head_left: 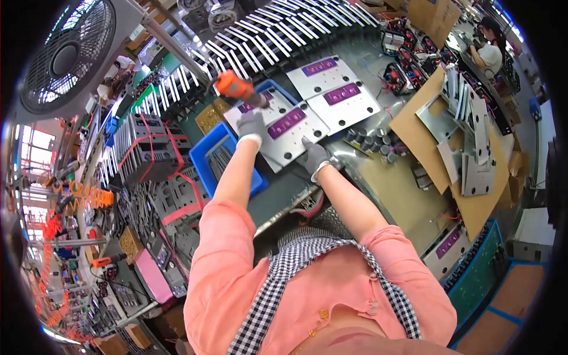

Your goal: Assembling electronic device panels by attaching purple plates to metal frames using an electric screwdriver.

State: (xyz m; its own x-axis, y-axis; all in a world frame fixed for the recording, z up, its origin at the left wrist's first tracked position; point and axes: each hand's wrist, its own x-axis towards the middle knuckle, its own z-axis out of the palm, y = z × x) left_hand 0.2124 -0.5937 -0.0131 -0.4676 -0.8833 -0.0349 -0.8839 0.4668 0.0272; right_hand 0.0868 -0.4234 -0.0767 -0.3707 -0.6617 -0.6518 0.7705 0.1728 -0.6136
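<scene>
A silver metal panel point(296, 131) with a purple strip and black round spots lies tilted over other panels in front of me. At its left side is my left hand point(251, 125), in a grey glove, with the fingers closed at the edge. My right hand point(314, 158), also gloved, grips the near right edge, thumb on top and fingers partly hidden below. An orange power screwdriver point(236, 87) hangs just beyond my left hand, its tip over a panel behind. Two similar panels, a far panel point(319, 76) and a nearer panel point(345, 107), lie to the right.
A blue bin point(200, 155) with metal strips stands left of my arm. Strapped stacks of metal parts point(151, 145) are farther left. Black round parts point(373, 142) and cardboard with metal plates point(476, 160) lie right. A large fan point(66, 59) rises upper left; a person point(490, 53) sits far right.
</scene>
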